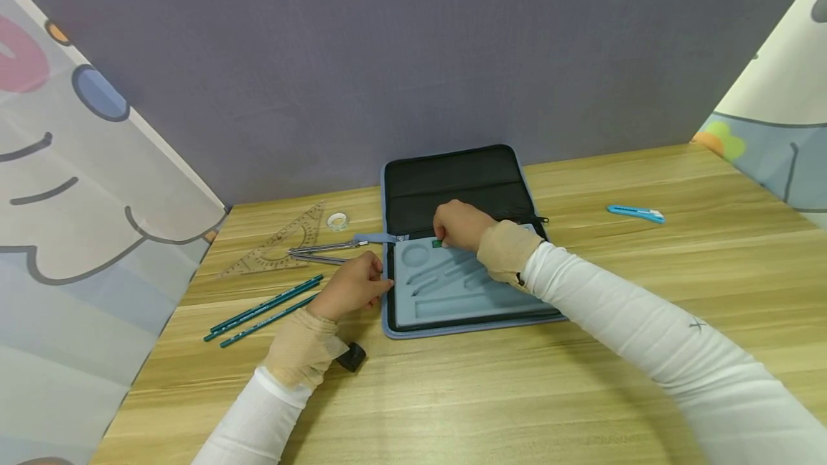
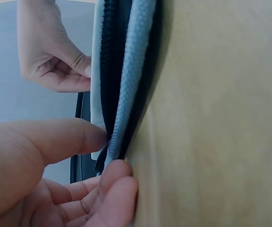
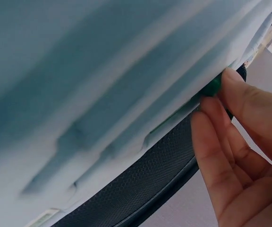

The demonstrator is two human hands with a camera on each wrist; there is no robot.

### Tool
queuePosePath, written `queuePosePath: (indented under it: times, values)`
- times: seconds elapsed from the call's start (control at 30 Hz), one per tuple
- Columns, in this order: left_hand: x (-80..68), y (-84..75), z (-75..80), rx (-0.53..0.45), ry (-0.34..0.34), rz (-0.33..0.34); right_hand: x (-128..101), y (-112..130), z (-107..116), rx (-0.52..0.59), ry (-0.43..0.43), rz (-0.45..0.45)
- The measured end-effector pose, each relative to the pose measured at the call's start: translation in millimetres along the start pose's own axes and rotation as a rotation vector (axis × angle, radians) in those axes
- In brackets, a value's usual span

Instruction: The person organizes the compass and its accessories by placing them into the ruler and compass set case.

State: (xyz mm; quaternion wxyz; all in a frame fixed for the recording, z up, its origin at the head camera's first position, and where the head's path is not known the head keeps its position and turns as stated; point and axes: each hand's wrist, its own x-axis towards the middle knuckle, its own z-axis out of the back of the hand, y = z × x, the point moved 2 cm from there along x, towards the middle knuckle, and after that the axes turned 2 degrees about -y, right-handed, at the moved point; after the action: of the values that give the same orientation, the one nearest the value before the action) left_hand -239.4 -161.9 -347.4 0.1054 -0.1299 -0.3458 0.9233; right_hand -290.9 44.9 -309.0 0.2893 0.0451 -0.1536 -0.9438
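Note:
A blue-edged zippered case [image 1: 452,196] lies unfolded on the table, its black lid towards the back wall. Its near half carries a light-blue foam insert [image 1: 413,303] with a round recess and several long slots. My left hand [image 1: 352,287] pinches the case's left edge, thumb above and fingers below the blue fabric rim [image 2: 132,71]. At the insert's far edge, my right hand [image 1: 464,227] pinches a small green piece [image 3: 212,87] between thumb and fingers. Most of that piece is hidden; a thin green strip shows along the slot beside it.
Left of the case lie a clear set square [image 1: 278,244], a metal compass [image 1: 326,247], a tape roll [image 1: 337,221] and several green pencils [image 1: 268,313]. A black block [image 1: 352,357] sits by my left wrist. A blue utility knife [image 1: 636,214] lies at right.

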Motion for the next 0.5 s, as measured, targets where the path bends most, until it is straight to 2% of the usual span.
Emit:
queuePosePath:
  times: [0.3,0.5]
  values:
    - [0.9,2.0,0.0,0.005,-0.004,-0.009,-2.3,4.5,0.1,-0.014,-0.019,0.009]
    - [0.5,1.0,0.2,0.009,-0.005,-0.012,-3.1,8.9,-2.1,-0.091,-0.025,-0.013]
